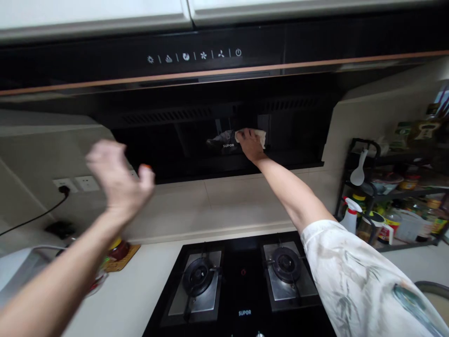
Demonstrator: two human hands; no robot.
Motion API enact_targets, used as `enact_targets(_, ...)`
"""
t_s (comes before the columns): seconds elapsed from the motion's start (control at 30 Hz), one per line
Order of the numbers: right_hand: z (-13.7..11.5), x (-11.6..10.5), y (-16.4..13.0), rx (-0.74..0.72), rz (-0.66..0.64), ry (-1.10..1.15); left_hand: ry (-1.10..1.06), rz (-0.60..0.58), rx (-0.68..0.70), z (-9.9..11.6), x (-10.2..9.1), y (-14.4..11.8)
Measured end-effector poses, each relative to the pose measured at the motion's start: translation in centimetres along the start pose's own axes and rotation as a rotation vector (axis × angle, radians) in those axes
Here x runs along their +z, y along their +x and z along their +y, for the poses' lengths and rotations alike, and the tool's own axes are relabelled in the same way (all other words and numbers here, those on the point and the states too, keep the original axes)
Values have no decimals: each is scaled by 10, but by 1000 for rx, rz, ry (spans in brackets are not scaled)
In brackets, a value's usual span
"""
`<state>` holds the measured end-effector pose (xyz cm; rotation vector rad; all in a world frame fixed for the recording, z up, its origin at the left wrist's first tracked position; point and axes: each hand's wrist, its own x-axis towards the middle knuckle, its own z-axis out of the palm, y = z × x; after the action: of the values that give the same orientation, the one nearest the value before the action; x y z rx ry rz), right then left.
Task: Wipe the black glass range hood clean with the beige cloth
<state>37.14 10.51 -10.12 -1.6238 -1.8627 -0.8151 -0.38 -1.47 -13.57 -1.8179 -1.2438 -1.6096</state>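
My right hand (249,144) presses a white cloth (260,136) against the black glass front of the range hood (175,140), just right of its brand lettering. My arm stretches up over the gas stove (242,281). My left hand (117,180) is raised in the air to the left, blurred, fingers apart, holding nothing, in front of the tiled wall below the hood.
The hood's touch panel (194,55) runs along the top. Wall sockets (75,184) with a black cable sit at left. A black rack (393,206) with bottles, jars, a spray bottle (350,216) and a white spoon stands at right. A white appliance (16,269) is at far left.
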Motion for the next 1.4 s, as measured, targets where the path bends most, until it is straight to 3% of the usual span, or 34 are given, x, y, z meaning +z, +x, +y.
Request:
enact_targets(0.1, -7, 6, -15, 27, -106, 23, -133, -281, 203, 45, 73, -67)
enact_targets(0.2, -14, 10, -29, 31, -185, 43, -241, -377, 246, 83, 134, -104)
enact_targets(0.3, -21, 12, -43, 22, -199, 36, -357, -378, 256, 108, 172, -104)
enact_targets(0.4, -27, 10, -53, -7, -202, 26, -375, -325, 296, 124, 193, -87)
enact_targets(0.57, -28, -4, -50, 10, -239, 17, -345, -251, 300, 151, 204, -69)
enact_targets(0.77, -22, -16, -50, 52, -159, -4, -375, -285, 314, 180, 194, -80)
enact_targets(0.93, -17, -13, -54, 45, -172, -1, -407, -359, 364, 181, 189, -81)
enact_targets(1.03, -17, -15, -49, 32, -204, -27, -382, -330, 408, 180, 192, -74)
enact_targets(1.23, -14, -19, -46, 42, -168, -44, -347, -319, 327, 201, 196, -69)
enact_targets(1.4, -3, -19, -45, 64, -145, -28, -371, -366, 388, 204, 193, -54)
